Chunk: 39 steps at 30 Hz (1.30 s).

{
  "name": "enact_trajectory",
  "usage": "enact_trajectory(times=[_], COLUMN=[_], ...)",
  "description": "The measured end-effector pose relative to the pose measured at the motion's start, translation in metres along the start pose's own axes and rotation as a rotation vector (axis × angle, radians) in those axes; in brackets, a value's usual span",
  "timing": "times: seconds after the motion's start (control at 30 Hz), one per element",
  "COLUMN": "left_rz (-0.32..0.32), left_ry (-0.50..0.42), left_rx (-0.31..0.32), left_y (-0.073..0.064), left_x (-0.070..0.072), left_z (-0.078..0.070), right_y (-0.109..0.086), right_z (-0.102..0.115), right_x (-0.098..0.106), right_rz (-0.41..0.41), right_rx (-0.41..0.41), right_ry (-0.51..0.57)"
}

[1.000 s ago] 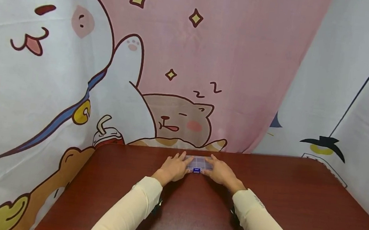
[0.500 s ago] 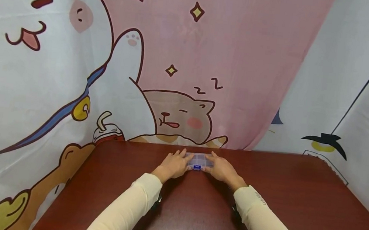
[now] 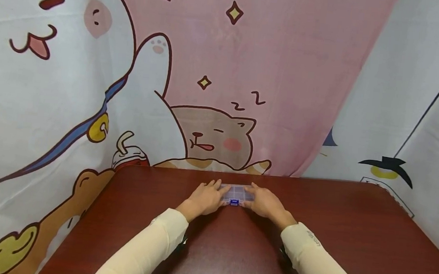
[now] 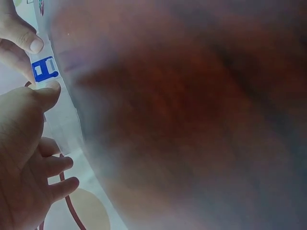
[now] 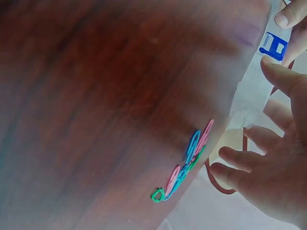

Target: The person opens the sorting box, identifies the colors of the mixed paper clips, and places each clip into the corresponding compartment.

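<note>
A clear plastic compartment box [image 3: 238,192] with a blue latch [image 3: 234,203] lies near the far edge of the table, latch side facing me. My left hand [image 3: 205,197] holds its left end and my right hand [image 3: 266,203] its right end. Both thumbs are at the front edge, one on each side of the latch, while the other fingers reach over the top and ends. In the right wrist view, several coloured paper clips [image 5: 184,165] in pink, blue and green lie on the tabletop beyond my right hand; the head view does not show them.
The dark red-brown table [image 3: 227,261] spreads out on both sides of my arms. Directly behind its far edge hangs a cloth [image 3: 297,74] printed with cartoon animals, which also runs along the left side.
The box and both hands have come slightly nearer, away from the table's far edge. My forearms have spread a little apart, and the head view has shifted slightly.
</note>
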<state>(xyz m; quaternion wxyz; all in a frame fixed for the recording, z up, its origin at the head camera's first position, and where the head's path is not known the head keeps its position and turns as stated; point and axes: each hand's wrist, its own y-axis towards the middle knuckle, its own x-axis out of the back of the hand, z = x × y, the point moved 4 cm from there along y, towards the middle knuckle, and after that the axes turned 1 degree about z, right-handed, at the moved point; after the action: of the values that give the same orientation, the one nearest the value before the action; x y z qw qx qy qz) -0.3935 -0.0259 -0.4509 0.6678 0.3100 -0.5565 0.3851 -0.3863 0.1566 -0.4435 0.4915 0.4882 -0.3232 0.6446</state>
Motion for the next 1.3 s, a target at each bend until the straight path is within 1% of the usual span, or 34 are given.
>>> enact_trajectory(times=[0.13, 0.27, 0.33, 0.43, 0.57, 0.73, 0.9, 0.97, 1.07, 1.17, 1.3], left_rz=[-0.004, 0.004, 0.016, 0.04, 0.079, 0.109, 0.129, 0.134, 0.148, 0.148, 0.122], left_ry=[0.011, 0.011, -0.009, -0.053, -0.103, -0.14, -0.158, -0.151, -0.148, -0.141, -0.135], left_rx=[-0.009, -0.035, -0.051, -0.065, -0.065, -0.058, -0.054, -0.056, -0.051, -0.056, -0.067], left_y=[-0.005, -0.007, -0.008, -0.008, -0.007, -0.007, -0.006, -0.006, -0.006, -0.006, -0.005], left_x=[0.001, 0.005, 0.008, 0.012, 0.013, 0.016, 0.018, 0.017, 0.016, 0.017, 0.02], left_z=[-0.001, -0.001, -0.001, 0.002, 0.005, 0.006, 0.006, 0.004, 0.003, 0.003, 0.005], right_y=[-0.003, -0.004, -0.004, -0.003, -0.001, 0.0, 0.001, -0.001, -0.002, -0.001, 0.002], right_z=[0.005, 0.008, 0.009, 0.009, 0.008, 0.008, 0.009, 0.012, 0.017, 0.021, 0.025], right_x=[0.001, 0.004, 0.006, 0.008, 0.009, 0.008, 0.006, 0.005, 0.002, 0.0, 0.004], right_rz=[0.007, 0.034, 0.054, 0.086, 0.116, 0.121, 0.088, 0.064, 0.024, -0.021, -0.064], right_rx=[0.008, 0.013, 0.017, 0.02, 0.03, 0.031, 0.04, 0.078, 0.139, 0.178, 0.18], right_ry=[-0.024, -0.055, -0.058, -0.032, 0.004, 0.028, 0.034, 0.05, 0.1, 0.141, 0.138])
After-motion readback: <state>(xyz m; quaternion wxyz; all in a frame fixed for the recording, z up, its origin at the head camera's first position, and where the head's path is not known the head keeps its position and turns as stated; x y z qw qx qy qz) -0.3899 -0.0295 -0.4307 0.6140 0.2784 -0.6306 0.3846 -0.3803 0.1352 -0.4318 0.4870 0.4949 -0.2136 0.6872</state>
